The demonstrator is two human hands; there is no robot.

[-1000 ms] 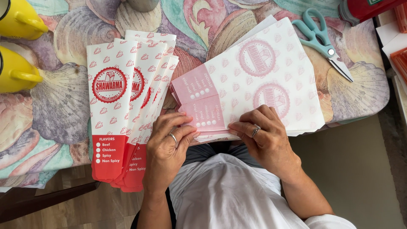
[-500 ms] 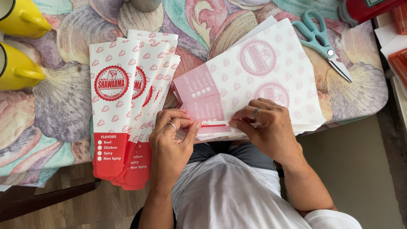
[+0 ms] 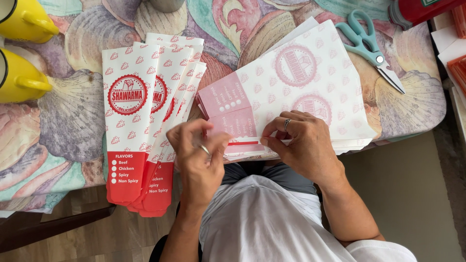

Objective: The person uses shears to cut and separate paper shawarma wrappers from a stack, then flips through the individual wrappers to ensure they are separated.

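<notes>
A stack of flat white paper sheets [image 3: 315,87] with pale pink printed emblems lies on the table in front of me. The top sheet has a folded-over pink flap [image 3: 225,104] at its left end. My right hand [image 3: 303,145], a ring on one finger, pinches the sheet's near edge beside a thin red strip [image 3: 242,143]. My left hand [image 3: 196,153], also ringed, is curled and slightly blurred, its fingertips at the flap's lower left corner. Left of it, several finished narrow white-and-red paper sleeves [image 3: 138,126] lie fanned, overhanging the table edge.
A shell-patterned cloth [image 3: 68,121] covers the table. Two yellow mugs [image 3: 19,77] stand at the far left. Teal scissors [image 3: 371,48] lie at the back right, near a red container [image 3: 417,9]. White and orange items [image 3: 456,63] sit at the right edge.
Both hands have drawn in from lying flat on the sheet to gripping its near edge. My left hand has curled up and shifted right toward the flap.
</notes>
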